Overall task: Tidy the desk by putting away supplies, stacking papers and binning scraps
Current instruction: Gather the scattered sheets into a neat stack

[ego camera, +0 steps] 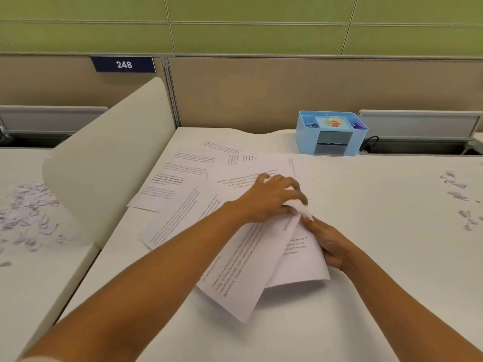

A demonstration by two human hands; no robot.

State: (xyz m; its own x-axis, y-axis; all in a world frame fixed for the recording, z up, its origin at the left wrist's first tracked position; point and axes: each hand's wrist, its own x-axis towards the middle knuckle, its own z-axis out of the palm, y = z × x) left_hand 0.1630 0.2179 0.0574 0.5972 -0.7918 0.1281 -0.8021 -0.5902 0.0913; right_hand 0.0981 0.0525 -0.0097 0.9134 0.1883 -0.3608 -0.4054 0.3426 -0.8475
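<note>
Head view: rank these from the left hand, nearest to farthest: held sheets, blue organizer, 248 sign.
1. Held sheets: gripped by the left hand at their top edge, mid-desk.
2. Blue organizer: back edge of the desk, to the hand's right.
3. 248 sign: up on the partition, far back and left.

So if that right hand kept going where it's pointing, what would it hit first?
Probably the left hand, gripping the sheets just beyond the right hand's fingertips; depth is unclear.
</note>
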